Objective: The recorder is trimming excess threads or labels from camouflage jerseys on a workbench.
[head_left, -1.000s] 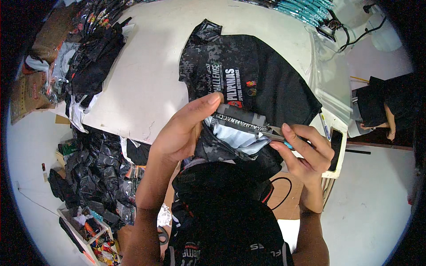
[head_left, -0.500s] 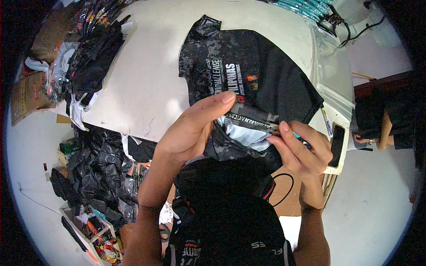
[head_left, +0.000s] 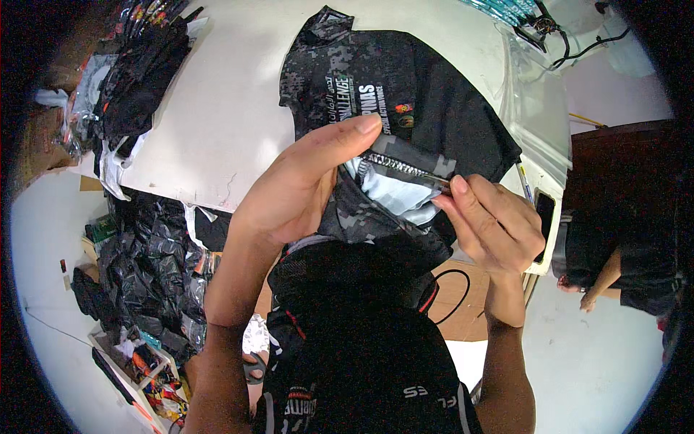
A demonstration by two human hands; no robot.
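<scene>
A black shirt with grey pixel camouflage and white lettering (head_left: pixel 441 101) is spread on the white table. Its near edge is lifted and folded back, baring a pale lining and a line of white overlock stitching (head_left: pixel 394 163). My left hand (head_left: pixel 307 170) holds the folded edge at one end, thumb on top and fingers hidden under the cloth. At the other end of the stitched edge, my right hand (head_left: pixel 499 217) pinches the cloth between thumb and fingers. A thin dark strip shows at its fingertips; I cannot tell whether it is fabric or a slim tool.
A phone (head_left: pixel 543 217) and a pen (head_left: pixel 525 184) lie at the table's right edge. Dark garments (head_left: pixel 144 76) are piled on the left. Black plastic packets (head_left: pixel 144 260) stand below the table, beside a crate of coloured scraps (head_left: pixel 155 383). Another person (head_left: pixel 614 253) stands at the right.
The whole view has shifted slightly, with the table and shirt now higher and further left. Both hands keep their hold on the shirt edge. The other person's hands have moved a little.
</scene>
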